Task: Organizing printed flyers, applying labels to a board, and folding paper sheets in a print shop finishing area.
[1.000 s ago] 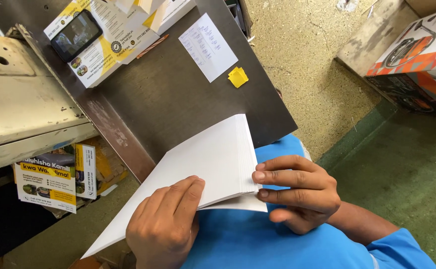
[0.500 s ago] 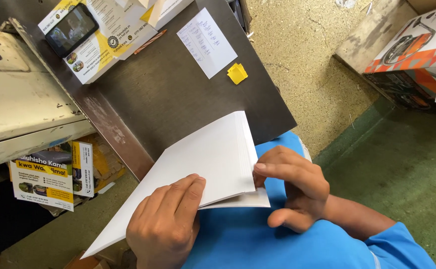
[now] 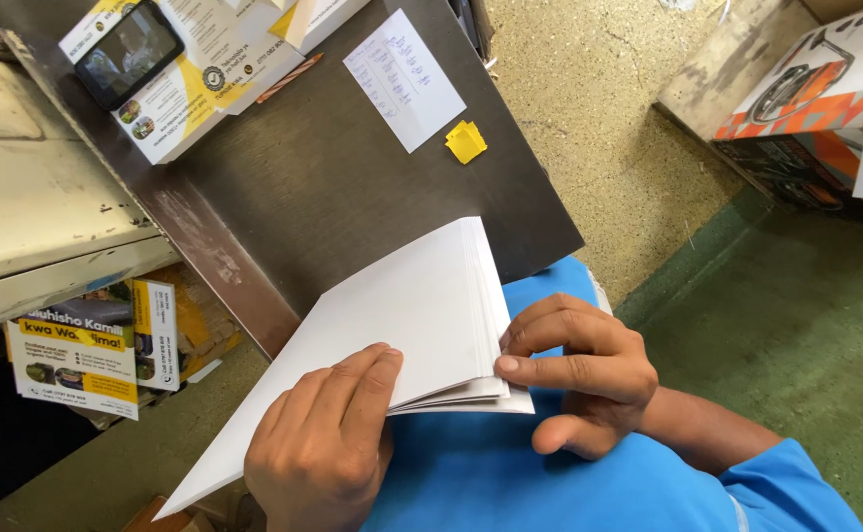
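The fingers [image 3: 372,379] of the left hand [image 3: 323,443] are laid flat and extended on the stack of white sheets [image 3: 402,315], pressing it down rather than gripping it. The fingers of the right hand [image 3: 579,374] are curled at the stack's near right corner, fingertips pinched against the sheet edges. The stack is held over the lap in blue cloth [image 3: 510,473], its far end resting on the dark counter [image 3: 333,187]. For clean squaring, steady downward pressure should be kept while the edges are aligned. Farther off lie a white note [image 3: 404,79], a yellow scrap [image 3: 466,142] and printed leaflets [image 3: 185,84].
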